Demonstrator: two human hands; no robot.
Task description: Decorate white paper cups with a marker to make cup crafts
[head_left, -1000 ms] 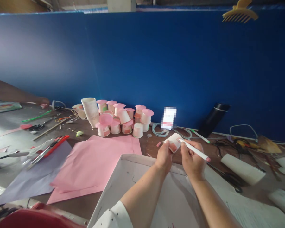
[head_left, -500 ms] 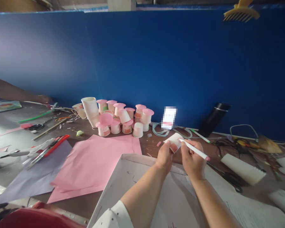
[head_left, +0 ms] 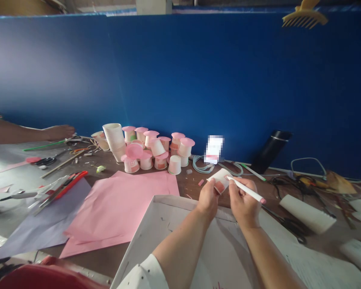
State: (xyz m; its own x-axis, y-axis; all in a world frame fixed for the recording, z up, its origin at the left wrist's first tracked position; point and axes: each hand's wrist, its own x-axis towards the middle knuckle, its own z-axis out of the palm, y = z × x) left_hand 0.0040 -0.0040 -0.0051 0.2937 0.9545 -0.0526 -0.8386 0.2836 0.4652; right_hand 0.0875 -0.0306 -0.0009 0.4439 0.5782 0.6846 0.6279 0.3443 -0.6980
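Observation:
A small white paper cup (head_left: 219, 175) with a reddish-orange coloured patch lies tilted in my left hand (head_left: 208, 199), whose fingers are closed on it. My right hand (head_left: 244, 202) is shut round a white marker (head_left: 249, 190) with a pink end, its tip at the cup's surface. Beneath my forearms lies a shallow white cardboard tray (head_left: 154, 199). Just behind the hands, a phone (head_left: 214, 149) with a blurred screen leans against the blue partition.
Several paper cups with pink tops (head_left: 131, 163) stand left of centre beside a tall cup stack (head_left: 113, 136). Pink paper sheets (head_left: 114, 204) lie in front, a red utility knife (head_left: 71, 184) left of them. At right are a black flask (head_left: 272, 150) and scissors (head_left: 293, 228). Another person's hand (head_left: 60, 131) reaches in at left.
At the left, the other person's arm has reached further right, its hand now showing more fully above the table. My own hands, the cup and the marker have barely moved.

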